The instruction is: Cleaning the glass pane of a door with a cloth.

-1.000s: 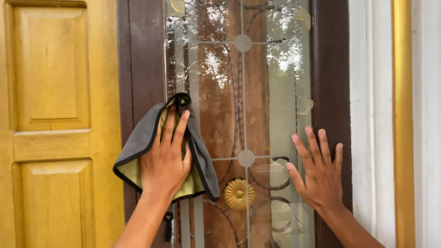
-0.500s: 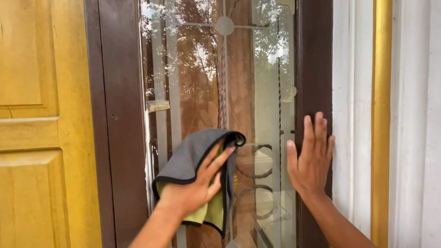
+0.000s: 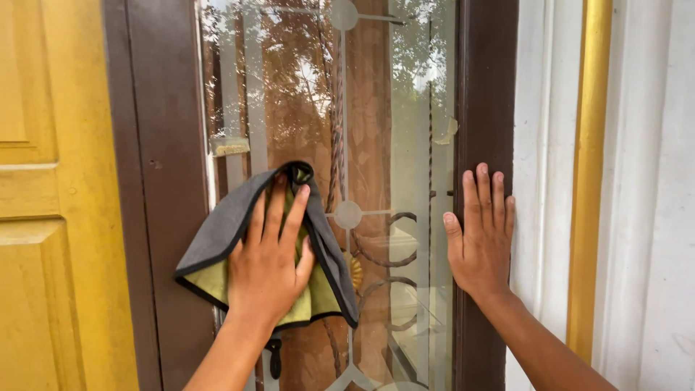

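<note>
So the cloth [image 3: 217, 250] was a grey microfibre one with a yellow-green underside, and it was pressed flat against the glass panel [image 3: 289, 108] down in the lower left part of the pane, around 7 o'clock from the pane's middle. One corner of it bunched up into a little peak at the top, the rest hung down in a loose triangle, with the left edge lapping over onto the brown frame [image 3: 163, 181].

The left hand [image 3: 268, 264] was on top of it, palm down, fingers stretched up toward 12 o'clock and slightly spread, pinning the cloth to the glass rather than gripping it. The right hand [image 3: 481, 235] was off at 3 o'clock from the cloth, well apart from it, flat against the brown frame strip [image 3: 485, 87] on the right side of the glass, fingers straight and close together, thumb out to the left, nothing in it.

The glass had frosted stripes and a round frosted disc [image 3: 348, 214] just right of the cloth, plus twisted metal scrollwork [image 3: 387, 253] behind it and tree reflections. There was a bit of tape or a sticker [image 3: 230, 146] at 12 o'clock from the cloth. Yellow panelled door [image 3: 51, 217] at far left, white wall [image 3: 651, 217] with a gold trim strip [image 3: 590, 181] at far right.
</note>
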